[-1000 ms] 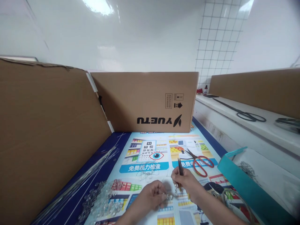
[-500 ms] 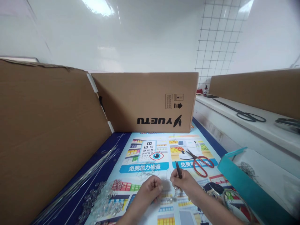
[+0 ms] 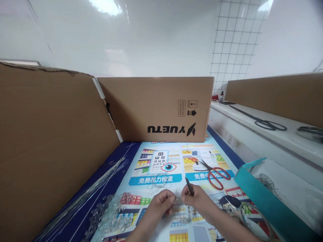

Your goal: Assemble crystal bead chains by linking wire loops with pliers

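My left hand [image 3: 164,203] is closed, thumb and forefinger pinching a thin wire [image 3: 178,199] that runs toward my other hand. In my right hand [image 3: 195,198] sits a dark tool with a pointed tip [image 3: 189,187], sticking up between the fingers; its lower part is hidden. The right fingertips also meet the wire, close to the left ones. A short string of clear beads [image 3: 188,216] hangs below the right hand. Just beyond my hands, several thin wire loops [image 3: 158,182] lie on the printed sheet [image 3: 161,153].
Loose clear beads [image 3: 113,215] are heaped at left, with long straight wires [image 3: 93,191] beside them. Red-handled scissors [image 3: 217,176] lie at right, near a teal box [image 3: 272,195] holding wire pieces and a wire coil [image 3: 254,218]. Cardboard panels [image 3: 156,107] stand behind and left.
My right hand has moved slightly left and down, nearer the left hand. The dark tool now leans left, and the wire between my fingertips shows more plainly.
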The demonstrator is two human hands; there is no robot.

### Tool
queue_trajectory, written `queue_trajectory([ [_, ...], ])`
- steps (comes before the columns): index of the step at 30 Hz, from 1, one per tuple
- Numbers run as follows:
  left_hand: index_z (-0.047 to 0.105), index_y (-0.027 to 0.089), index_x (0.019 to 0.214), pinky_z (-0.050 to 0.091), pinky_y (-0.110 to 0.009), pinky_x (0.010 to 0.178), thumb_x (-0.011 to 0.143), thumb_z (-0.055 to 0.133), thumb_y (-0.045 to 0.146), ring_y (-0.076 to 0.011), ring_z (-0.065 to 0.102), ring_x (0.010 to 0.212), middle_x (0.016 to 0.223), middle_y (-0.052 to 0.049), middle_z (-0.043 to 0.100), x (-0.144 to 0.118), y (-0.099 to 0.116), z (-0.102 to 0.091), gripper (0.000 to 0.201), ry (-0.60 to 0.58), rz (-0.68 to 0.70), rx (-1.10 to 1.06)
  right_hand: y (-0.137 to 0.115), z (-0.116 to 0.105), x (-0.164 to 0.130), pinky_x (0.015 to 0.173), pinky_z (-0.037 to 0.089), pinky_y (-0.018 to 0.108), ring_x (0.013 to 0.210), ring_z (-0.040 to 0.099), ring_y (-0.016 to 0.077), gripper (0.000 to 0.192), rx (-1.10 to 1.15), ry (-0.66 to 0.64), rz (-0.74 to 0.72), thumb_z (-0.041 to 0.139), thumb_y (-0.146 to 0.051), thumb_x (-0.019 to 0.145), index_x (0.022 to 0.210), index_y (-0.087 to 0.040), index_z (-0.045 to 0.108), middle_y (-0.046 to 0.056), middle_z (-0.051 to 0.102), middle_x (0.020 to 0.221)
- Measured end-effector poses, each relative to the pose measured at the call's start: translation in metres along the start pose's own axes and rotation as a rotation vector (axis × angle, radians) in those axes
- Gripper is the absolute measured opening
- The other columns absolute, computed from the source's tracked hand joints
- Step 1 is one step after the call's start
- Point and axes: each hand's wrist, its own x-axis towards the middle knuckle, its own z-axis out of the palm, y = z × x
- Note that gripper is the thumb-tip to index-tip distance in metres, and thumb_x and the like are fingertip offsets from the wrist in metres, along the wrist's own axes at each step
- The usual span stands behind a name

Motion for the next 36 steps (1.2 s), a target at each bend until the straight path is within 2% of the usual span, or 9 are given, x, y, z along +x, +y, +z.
queue_trajectory([
  [6, 0.062, 0.015, 0.094, 0.025, -0.019, 0.045, 0.070, 0.069, 0.049, -0.0049, 0.040, 0.044, 0.059, 0.003, 0.050, -0.005, 0.007, 0.003, 0.042, -0.085, -0.035, -0.043, 0.001, 0.002, -0.001, 0.052, 0.031, 0.023, 0.052, 0.041, 0.0097, 0.006, 0.006, -0.052, 0.014, 0.061, -0.020, 0.065, 0.067, -0.016, 0.057, -0.004, 0.048, 0.054],
  [10, 0.062, 0.015, 0.085, 0.019, -0.018, 0.041, 0.071, 0.070, 0.042, -0.0028, 0.032, 0.041, 0.054, 0.006, 0.044, -0.007, 0.006, 0.003, 0.032, -0.115, -0.033, -0.082, 0.000, 0.003, -0.003, 0.050, 0.031, 0.022, 0.049, 0.041, 0.0089, 0.007, 0.027, -0.142, 0.035, 0.061, -0.021, 0.065, 0.065, -0.015, 0.058, -0.004, 0.049, 0.051],
  [14, 0.058, 0.016, 0.074, 0.022, -0.017, 0.039, 0.071, 0.071, 0.039, -0.0040, 0.033, 0.042, 0.054, 0.006, 0.042, -0.007, 0.003, 0.004, 0.027, -0.073, -0.037, -0.084, -0.001, 0.005, -0.004, 0.051, 0.032, 0.022, 0.050, 0.041, 0.0086, 0.006, 0.043, -0.175, 0.038, 0.062, -0.019, 0.065, 0.064, -0.014, 0.059, -0.004, 0.050, 0.052],
  [18, 0.052, 0.017, 0.072, 0.026, -0.018, 0.038, 0.072, 0.068, 0.043, -0.0056, 0.038, 0.041, 0.052, 0.005, 0.047, -0.006, 0.001, 0.007, 0.030, -0.052, -0.045, -0.065, 0.001, 0.005, -0.004, 0.049, 0.032, 0.021, 0.048, 0.041, 0.0083, 0.007, 0.063, -0.164, 0.044, 0.061, -0.021, 0.066, 0.067, -0.014, 0.058, -0.004, 0.050, 0.051],
  [21, 0.048, 0.018, 0.071, 0.024, -0.018, 0.037, 0.075, 0.063, 0.046, -0.0063, 0.038, 0.036, 0.048, 0.004, 0.051, -0.005, 0.000, 0.009, 0.031, -0.045, -0.034, -0.010, 0.003, 0.005, -0.004, 0.051, 0.034, 0.021, 0.049, 0.043, 0.0085, 0.007, 0.074, -0.156, 0.046, 0.060, -0.021, 0.066, 0.067, -0.015, 0.057, -0.004, 0.052, 0.052],
  [24, 0.046, 0.020, 0.071, 0.021, -0.019, 0.037, 0.078, 0.059, 0.044, -0.0068, 0.035, 0.034, 0.044, 0.006, 0.048, -0.005, -0.001, 0.012, 0.029, -0.025, -0.011, 0.055, 0.004, 0.006, -0.003, 0.054, 0.038, 0.023, 0.051, 0.048, 0.0100, 0.007, 0.081, -0.153, 0.057, 0.060, -0.021, 0.066, 0.067, -0.015, 0.056, -0.002, 0.055, 0.055],
  [28, 0.047, 0.021, 0.070, 0.027, -0.020, 0.044, 0.083, 0.054, 0.036, -0.0093, 0.037, 0.044, 0.051, 0.006, 0.046, -0.009, 0.000, 0.018, 0.021, 0.089, 0.124, 0.253, 0.005, 0.007, -0.003, 0.054, 0.038, 0.023, 0.053, 0.051, 0.0110, 0.009, 0.078, -0.140, 0.068, 0.060, -0.023, 0.066, 0.069, -0.015, 0.056, -0.001, 0.057, 0.058],
  [31, 0.048, 0.020, 0.069, 0.032, -0.022, 0.054, 0.083, 0.051, 0.028, -0.0130, 0.042, 0.058, 0.061, 0.003, 0.048, -0.011, 0.001, 0.022, 0.017, 0.186, 0.240, 0.425, 0.005, 0.007, -0.003, 0.052, 0.036, 0.022, 0.052, 0.047, 0.0097, 0.010, 0.065, -0.129, 0.060, 0.062, -0.022, 0.065, 0.068, -0.015, 0.056, -0.004, 0.053, 0.055],
  [36, 0.048, 0.020, 0.070, 0.034, -0.024, 0.060, 0.084, 0.047, 0.025, -0.0148, 0.045, 0.064, 0.067, 0.002, 0.049, -0.011, -0.001, 0.025, 0.014, 0.211, 0.266, 0.471, 0.007, 0.010, -0.004, 0.051, 0.032, 0.020, 0.052, 0.042, 0.0079, 0.017, 0.024, -0.110, 0.040, 0.068, -0.015, 0.057, 0.069, -0.015, 0.056, -0.007, 0.047, 0.055],
])
